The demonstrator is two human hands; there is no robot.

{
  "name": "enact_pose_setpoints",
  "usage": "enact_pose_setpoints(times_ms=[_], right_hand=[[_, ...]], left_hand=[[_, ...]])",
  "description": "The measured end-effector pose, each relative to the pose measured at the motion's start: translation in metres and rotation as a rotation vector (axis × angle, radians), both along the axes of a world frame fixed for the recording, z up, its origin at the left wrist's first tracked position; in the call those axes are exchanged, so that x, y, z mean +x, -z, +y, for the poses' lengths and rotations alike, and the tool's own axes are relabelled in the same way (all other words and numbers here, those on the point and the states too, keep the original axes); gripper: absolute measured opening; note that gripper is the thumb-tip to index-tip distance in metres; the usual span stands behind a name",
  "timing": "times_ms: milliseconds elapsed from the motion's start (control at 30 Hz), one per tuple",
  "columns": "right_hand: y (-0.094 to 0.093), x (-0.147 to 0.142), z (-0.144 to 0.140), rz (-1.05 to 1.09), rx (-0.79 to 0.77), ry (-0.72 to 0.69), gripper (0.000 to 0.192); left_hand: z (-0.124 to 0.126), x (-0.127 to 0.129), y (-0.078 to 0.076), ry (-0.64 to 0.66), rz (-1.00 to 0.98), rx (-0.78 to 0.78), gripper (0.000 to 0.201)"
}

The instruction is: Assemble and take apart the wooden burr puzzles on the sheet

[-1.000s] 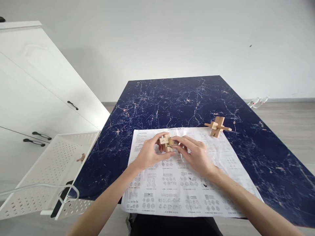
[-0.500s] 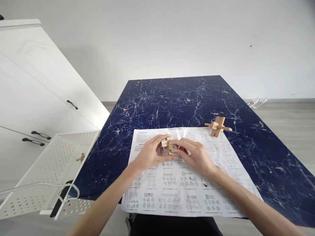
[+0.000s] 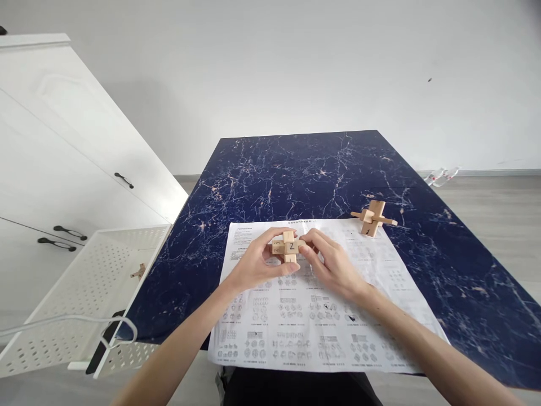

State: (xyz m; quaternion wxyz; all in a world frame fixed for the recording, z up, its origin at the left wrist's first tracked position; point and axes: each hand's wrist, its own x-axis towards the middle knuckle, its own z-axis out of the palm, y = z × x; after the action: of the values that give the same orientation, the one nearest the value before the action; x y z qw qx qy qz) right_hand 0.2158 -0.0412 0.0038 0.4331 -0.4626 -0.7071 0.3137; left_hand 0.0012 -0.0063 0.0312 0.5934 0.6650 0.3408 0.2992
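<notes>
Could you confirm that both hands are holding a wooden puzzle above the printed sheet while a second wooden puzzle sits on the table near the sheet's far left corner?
Not quite: the second wooden puzzle sits near the printed sheet's far right corner, not the left, as the head view shows. The rest holds: the left hand and right hand both hold a wooden puzzle above the sheet on the table.

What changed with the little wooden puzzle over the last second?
Both hands, left hand and right hand, kept hold of the wooden puzzle and turned it, so a face marked with a dark figure now points at the camera. The second wooden puzzle, the instruction sheet and the white basket stayed put.
</notes>
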Motion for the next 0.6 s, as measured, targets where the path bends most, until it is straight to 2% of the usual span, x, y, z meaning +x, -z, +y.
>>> enact_pose_setpoints(times_ms=[167,300,433,500,600], right_hand=[[-0.006,0.002,0.002,0.228,-0.421,-0.192,0.051],[-0.009,0.0,0.003,0.446,-0.557,-0.256,0.055],[-0.008,-0.002,0.005,0.803,-0.728,-0.17,0.048],[-0.006,-0.001,0.009,1.019,-0.786,-0.103,0.04],[-0.001,0.004,0.015,1.331,-0.789,-0.029,0.026]], left_hand=[[0.001,0.0,-0.001,0.012,-0.002,0.054,0.057],[0.002,-0.002,0.003,0.004,-0.021,0.021,0.065],[0.005,-0.003,0.011,-0.102,-0.032,-0.023,0.076],[0.007,-0.003,0.014,-0.169,-0.019,-0.009,0.071],[0.008,-0.001,0.012,-0.215,0.019,0.005,0.059]])
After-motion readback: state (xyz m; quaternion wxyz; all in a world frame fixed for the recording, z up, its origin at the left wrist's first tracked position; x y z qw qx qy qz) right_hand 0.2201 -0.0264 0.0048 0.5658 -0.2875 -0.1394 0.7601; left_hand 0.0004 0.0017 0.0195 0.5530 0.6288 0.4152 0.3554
